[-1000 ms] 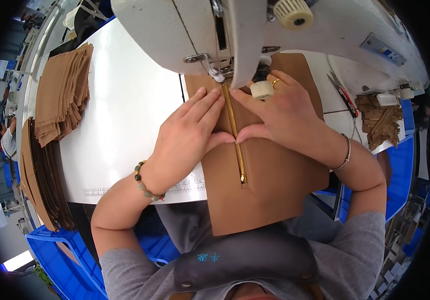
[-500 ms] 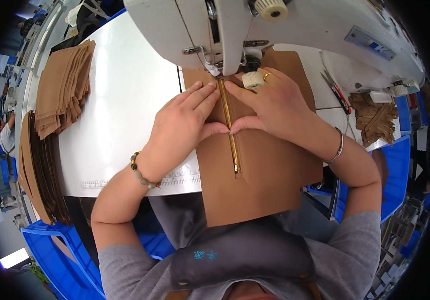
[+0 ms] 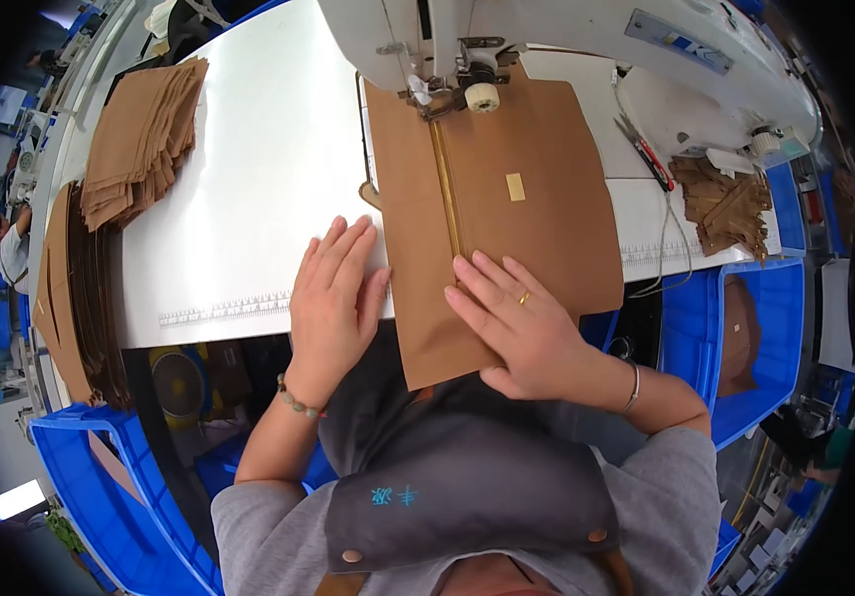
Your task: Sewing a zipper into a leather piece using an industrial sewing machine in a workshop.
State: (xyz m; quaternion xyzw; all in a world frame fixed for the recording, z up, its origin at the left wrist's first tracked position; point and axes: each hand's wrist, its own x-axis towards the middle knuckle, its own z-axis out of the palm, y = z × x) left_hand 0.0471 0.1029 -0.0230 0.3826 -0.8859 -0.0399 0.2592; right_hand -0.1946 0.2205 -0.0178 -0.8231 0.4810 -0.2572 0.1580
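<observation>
A brown panel (image 3: 556, 228) with a brass zipper (image 3: 444, 179) down its left half and a small pale patch (image 3: 516, 187) lies under the sewing machine's presser foot (image 3: 425, 99). My left hand (image 3: 336, 303) is open, fingers extended on the white table's front part, just left of the panel's edge. My right hand (image 3: 522, 333) is open over the panel's lower portion, its fingertips lying on it at the lower end of the zipper. The right thumb is near the panel's front edge.
Stacks of brown pieces (image 3: 139, 134) and folded panels (image 3: 75, 308) line the left of the table (image 3: 238, 179). Red-handled scissors (image 3: 651, 159) and small scraps (image 3: 720, 204) sit right of the machine (image 3: 705, 99). Blue bins (image 3: 775, 377) stand at both sides. Another person (image 3: 10, 243) is at far left.
Both hands have drawn back toward me from beside the presser foot. My left hand has left the panel. The panel sits farther from me, and its pale patch is now uncovered.
</observation>
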